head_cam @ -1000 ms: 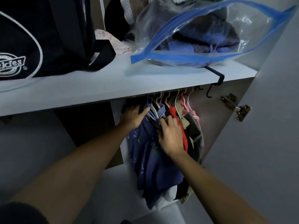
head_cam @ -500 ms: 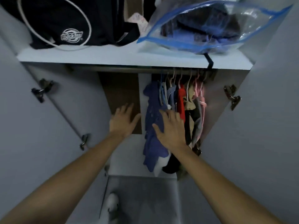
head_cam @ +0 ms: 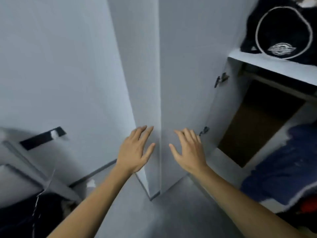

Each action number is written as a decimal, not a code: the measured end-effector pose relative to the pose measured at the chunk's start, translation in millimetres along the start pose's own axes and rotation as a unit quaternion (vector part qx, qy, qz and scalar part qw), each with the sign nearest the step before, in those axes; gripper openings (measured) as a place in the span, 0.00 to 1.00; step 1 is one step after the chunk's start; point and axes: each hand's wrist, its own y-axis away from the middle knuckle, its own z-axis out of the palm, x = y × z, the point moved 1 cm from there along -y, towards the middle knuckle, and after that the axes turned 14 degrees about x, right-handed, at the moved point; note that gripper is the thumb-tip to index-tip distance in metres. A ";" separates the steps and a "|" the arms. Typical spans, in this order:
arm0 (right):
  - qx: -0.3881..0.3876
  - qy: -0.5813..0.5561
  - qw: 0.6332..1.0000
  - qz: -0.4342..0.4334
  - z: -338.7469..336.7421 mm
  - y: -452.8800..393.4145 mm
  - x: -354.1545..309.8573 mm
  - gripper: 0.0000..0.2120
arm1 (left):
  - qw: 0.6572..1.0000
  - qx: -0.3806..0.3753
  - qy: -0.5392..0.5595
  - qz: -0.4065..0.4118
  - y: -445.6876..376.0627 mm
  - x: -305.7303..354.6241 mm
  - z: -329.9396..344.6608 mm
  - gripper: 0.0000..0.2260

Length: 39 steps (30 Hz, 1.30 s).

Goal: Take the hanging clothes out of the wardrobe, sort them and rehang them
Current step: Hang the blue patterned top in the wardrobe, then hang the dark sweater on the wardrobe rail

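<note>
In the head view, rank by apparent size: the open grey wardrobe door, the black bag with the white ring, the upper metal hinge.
1. Open grey wardrobe door
2. Black bag with the white ring, partly cropped
3. Upper metal hinge

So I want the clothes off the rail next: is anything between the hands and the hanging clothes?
Nothing visible blocks them. Both the left hand and right hand hover open and empty before the open wardrobe door, off to the left of the hanging clothes, with the door swung clear.
</note>
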 end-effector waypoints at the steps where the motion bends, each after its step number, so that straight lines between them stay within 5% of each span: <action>1: -0.013 -0.017 1.000 -0.021 14.3 -0.4 -24.7 0.23 | 0.999 0.011 -0.018 -0.026 16.8 -23.1 -17.0 0.28; 13: -0.150 -0.189 0.949 -0.203 169.7 45.9 -371.9 0.27 | 0.917 0.080 -0.227 -0.317 273.6 -256.7 -234.8 0.31; 22: -0.239 -0.266 0.869 -0.341 256.2 108.8 -593.4 0.28 | 0.793 0.101 -0.286 -0.528 464.0 -327.5 -344.9 0.32; 30: -0.304 -0.282 0.762 -0.498 353.6 158.0 -751.4 0.27 | 0.679 0.121 -0.296 -0.660 573.3 -377.7 -385.1 0.34; 39: -0.371 -0.267 0.663 -0.592 546.7 201.6 -915.5 0.29 | 0.556 0.107 -0.258 -0.783 629.4 -535.3 -347.7 0.37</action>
